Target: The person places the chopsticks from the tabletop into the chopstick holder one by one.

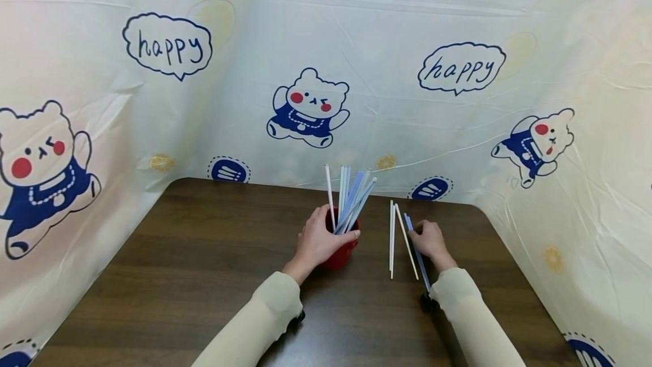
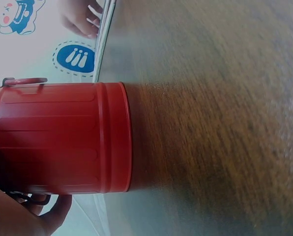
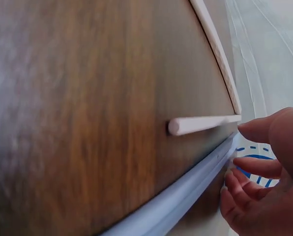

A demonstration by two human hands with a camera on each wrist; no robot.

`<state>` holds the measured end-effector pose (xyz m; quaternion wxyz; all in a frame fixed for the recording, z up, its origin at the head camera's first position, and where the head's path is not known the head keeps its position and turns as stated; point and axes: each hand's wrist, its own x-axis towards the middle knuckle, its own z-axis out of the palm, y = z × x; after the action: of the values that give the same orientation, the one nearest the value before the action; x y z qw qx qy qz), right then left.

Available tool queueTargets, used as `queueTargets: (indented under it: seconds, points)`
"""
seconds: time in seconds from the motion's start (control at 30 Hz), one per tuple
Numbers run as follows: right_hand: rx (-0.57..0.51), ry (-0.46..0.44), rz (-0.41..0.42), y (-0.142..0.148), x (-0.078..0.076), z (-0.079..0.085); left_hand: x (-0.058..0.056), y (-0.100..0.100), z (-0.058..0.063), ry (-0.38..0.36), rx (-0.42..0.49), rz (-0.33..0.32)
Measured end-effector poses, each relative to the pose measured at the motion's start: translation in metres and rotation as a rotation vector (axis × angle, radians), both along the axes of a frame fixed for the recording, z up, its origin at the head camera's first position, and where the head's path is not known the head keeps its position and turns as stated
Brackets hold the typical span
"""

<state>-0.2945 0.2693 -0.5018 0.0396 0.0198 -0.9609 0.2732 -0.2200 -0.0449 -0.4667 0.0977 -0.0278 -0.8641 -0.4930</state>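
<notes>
My left hand point(image 1: 321, 239) grips a small red bucket point(image 1: 340, 256) around its rim. The bucket stands upright on the table; its ribbed wall point(image 2: 53, 137) and side handle point(image 2: 24, 81) show in the left wrist view. Several thin sticks point(image 1: 351, 197), pale blue, blue and white, lean inside it. Over to the right, my right hand point(image 1: 432, 240) is at the blue sticks point(image 1: 420, 259) lying on the table. In the right wrist view, its thumb and fingers point(image 3: 254, 167) are spread apart near the far part of these blue sticks point(image 3: 186, 191).
Several white sticks point(image 1: 407, 242) lie between the bucket and the right hand. The brown wooden table point(image 1: 204, 259) ends at a curtain point(image 1: 377, 61) printed with bears, which hangs behind it and along both sides. A small black object point(image 1: 428, 302) is by the right cuff.
</notes>
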Motion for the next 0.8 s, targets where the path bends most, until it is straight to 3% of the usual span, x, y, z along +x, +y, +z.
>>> queueTargets:
  seconds: [0.3,0.8]
  points:
    - [-0.006,-0.01,0.022,-0.011,0.001,0.001,0.0,-0.001,-0.004,-0.012,-0.005,0.005]
    - [0.021,-0.006,-0.044,-0.009,-0.004,0.005,-0.001,0.0,-0.001,-0.019,-0.01,0.007]
